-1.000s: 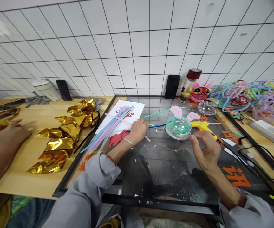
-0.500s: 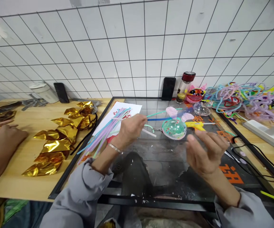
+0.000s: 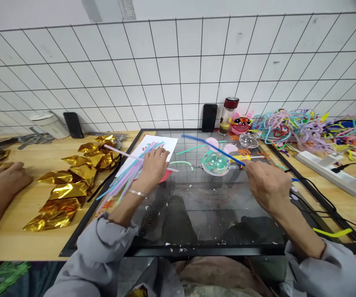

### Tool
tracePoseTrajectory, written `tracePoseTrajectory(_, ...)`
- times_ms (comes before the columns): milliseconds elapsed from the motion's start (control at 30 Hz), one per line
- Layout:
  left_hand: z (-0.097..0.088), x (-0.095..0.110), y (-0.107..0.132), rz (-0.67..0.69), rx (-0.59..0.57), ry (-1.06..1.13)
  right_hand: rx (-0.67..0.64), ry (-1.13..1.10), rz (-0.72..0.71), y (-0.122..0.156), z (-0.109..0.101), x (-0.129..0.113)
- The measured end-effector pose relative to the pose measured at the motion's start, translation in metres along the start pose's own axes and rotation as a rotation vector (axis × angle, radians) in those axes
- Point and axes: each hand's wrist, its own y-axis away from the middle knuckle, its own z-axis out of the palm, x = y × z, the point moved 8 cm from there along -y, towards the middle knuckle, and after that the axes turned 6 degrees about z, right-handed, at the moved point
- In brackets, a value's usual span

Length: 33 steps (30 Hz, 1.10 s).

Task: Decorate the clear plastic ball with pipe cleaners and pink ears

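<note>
My right hand (image 3: pixel 267 183) is closed round one end of a blue pipe cleaner (image 3: pixel 211 147), which slants up and left over the table. My left hand (image 3: pixel 153 167) lies over a bundle of pastel pipe cleaners (image 3: pixel 125 175), its fingers bent down. A pale pink pipe cleaner (image 3: pixel 119 152) passes under that hand and pokes out to the left; the fingers seem to pinch it, though their tips are partly hidden. Between the hands, a clear dome with green inside (image 3: pixel 215 163) rests on the dark glass tabletop, beside pink scalloped pieces (image 3: pixel 230 147) and a yellow glue gun (image 3: pixel 242 158).
White paper (image 3: pixel 168 144) lies under the bundle. A tangled heap of pipe cleaners (image 3: pixel 292 130), a power strip (image 3: pixel 332 173) and black cables are at right. A bottle (image 3: pixel 227 117) and phone (image 3: pixel 209 117) stand by the wall. Gold foil (image 3: pixel 69 189) and another person's hand (image 3: pixel 8 181) are at left.
The blue pipe cleaner has passed from my left hand to my right. My left hand has moved left and down onto the bundle with the pale pink pipe cleaner. The view has shifted slightly.
</note>
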Motion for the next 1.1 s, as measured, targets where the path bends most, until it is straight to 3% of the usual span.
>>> tracePoseTrajectory(67, -0.009, -0.003, 0.001, -0.078, 0.059, 0.041, -0.018, -0.01, 0.01, 0.002, 0.003, 0.004)
tracePoseTrajectory(200, -0.064, 0.04, -0.009, 0.08, 0.431, 0.152, -0.028, -0.063, -0.025, -0.001, 0.01, -0.002)
tracePoseTrajectory(300, -0.075, 0.071, -0.021, 0.227, 0.419, 0.163, 0.012, -0.072, -0.025, -0.005, 0.01, -0.004)
tracePoseTrajectory(600, -0.043, 0.07, -0.03, 0.168, 0.321, 0.549, -0.037, -0.039, 0.138, -0.006, 0.036, 0.016)
tracePoseTrajectory(900, -0.029, 0.059, -0.037, 0.01, 0.317, 0.661, 0.032, -0.029, 0.134, 0.002, 0.057, 0.022)
tracePoseTrajectory(1100, -0.007, 0.053, -0.047, -0.181, 0.229, 1.059, 0.046, -0.051, 0.16, 0.011, 0.062, 0.03)
